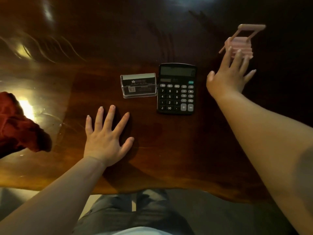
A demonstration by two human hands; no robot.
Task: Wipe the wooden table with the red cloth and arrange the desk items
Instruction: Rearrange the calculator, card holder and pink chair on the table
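We see the red cloth bunched at the left edge of the wooden table, well apart from the desk items. At the middle, a clear card holder with cards stands just left of a black calculator. Far right sits a pink folding stand, somewhat blurred. The right hand reaches to it with straight fingers spread, their tips touching its near side, the thumb held apart to the left; nothing is pinched. The left hand lies flat on the wood near the card holder, fingers spread wide, holding nothing.
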